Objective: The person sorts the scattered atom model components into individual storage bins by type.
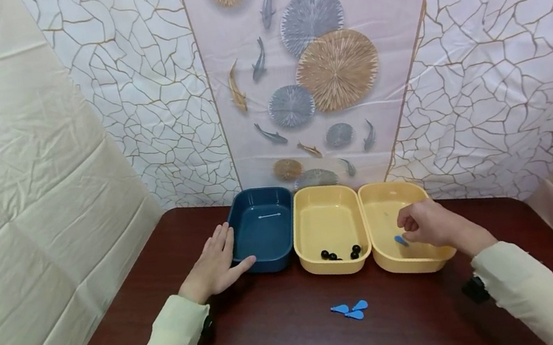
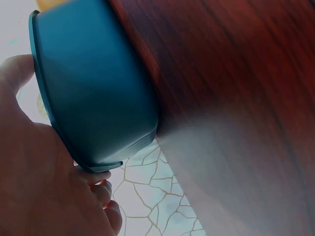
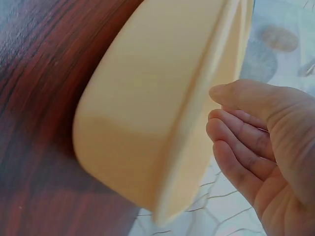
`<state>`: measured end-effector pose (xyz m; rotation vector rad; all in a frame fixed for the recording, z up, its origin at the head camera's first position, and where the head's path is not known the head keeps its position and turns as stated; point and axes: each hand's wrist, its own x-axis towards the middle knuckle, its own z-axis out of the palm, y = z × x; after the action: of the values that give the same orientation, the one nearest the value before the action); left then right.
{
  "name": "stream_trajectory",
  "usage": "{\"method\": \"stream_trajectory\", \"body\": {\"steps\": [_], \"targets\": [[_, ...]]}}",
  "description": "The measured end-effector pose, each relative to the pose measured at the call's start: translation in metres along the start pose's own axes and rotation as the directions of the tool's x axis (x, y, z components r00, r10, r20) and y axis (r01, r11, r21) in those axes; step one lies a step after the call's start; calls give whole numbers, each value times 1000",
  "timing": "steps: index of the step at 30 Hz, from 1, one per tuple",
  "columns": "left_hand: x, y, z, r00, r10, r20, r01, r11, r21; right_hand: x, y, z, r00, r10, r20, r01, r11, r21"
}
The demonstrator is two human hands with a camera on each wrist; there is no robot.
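My left hand (image 1: 217, 263) rests on the left rim of a dark blue tray (image 1: 268, 265), fingers extended and thumb over its near corner. The left wrist view shows that hand (image 2: 44, 172) against the tray's (image 2: 93, 83) edge. Over the right yellow tray (image 1: 404, 264) is my right hand (image 1: 430, 224), fingers bent. A small blue teardrop-shaped piece (image 1: 401, 240) shows just below its fingertips, inside the tray. In the right wrist view the hand (image 3: 261, 137) is beside the yellow tray wall (image 3: 142, 88), with nothing visible between thumb and fingers.
Between those two stands another yellow tray (image 1: 334, 266), with several black balls (image 1: 355, 249) near its front wall. Three blue teardrop-shaped pieces (image 1: 355, 315) lie on the dark wooden table (image 1: 284, 344) in front. A patterned cloth (image 1: 286, 72) hangs behind the trays.
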<state>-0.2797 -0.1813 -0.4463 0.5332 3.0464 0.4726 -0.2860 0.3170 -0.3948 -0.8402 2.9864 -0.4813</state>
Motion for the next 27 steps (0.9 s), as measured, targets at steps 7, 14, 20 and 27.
{"method": "stream_trajectory", "body": {"steps": [7, 14, 20, 27], "targets": [[2, -2, 2, 1000, 3, 0, -3, 1000, 9, -7, -24, -10, 999, -40, 9, 40, 999, 1], [2, -3, 3, 1000, 1, 1, -1, 1000, 14, -13, -43, -10, 989, -147, -1, 147, 989, 9], [2, -2, 1, 1000, -2, 13, 2, 1000, 10, -14, -62, -8, 981, -193, 14, 193, 980, -44], [1, -2, 1, 1000, -1, 10, 1, 1000, 15, -15, -77, 3, 961, -276, 21, 276, 961, -20]]}}
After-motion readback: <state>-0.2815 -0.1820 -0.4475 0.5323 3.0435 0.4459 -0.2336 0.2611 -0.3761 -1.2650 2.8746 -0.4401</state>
